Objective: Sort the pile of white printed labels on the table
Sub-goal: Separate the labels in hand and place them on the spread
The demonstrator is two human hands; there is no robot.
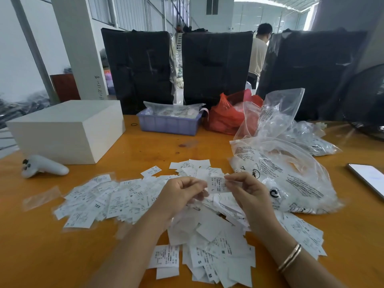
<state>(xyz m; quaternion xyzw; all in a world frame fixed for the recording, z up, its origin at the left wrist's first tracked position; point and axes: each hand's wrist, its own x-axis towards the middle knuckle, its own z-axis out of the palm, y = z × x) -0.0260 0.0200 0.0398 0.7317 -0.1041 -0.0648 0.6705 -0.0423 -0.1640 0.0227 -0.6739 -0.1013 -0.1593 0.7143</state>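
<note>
A wide pile of white printed labels covers the middle of the orange table, with more labels heaped near the front. Above the pile I hold one white label marked L between both hands. My right hand pinches its right edge with thumb and forefinger. My left hand has curled fingers at the label's left edge. Size letters such as XXL, M and S show on labels lying flat.
A white box and a white controller sit at the left. A blue bin, a red bag and clear plastic bags stand behind and right. A phone lies at the right edge. A person stands beyond black bundles.
</note>
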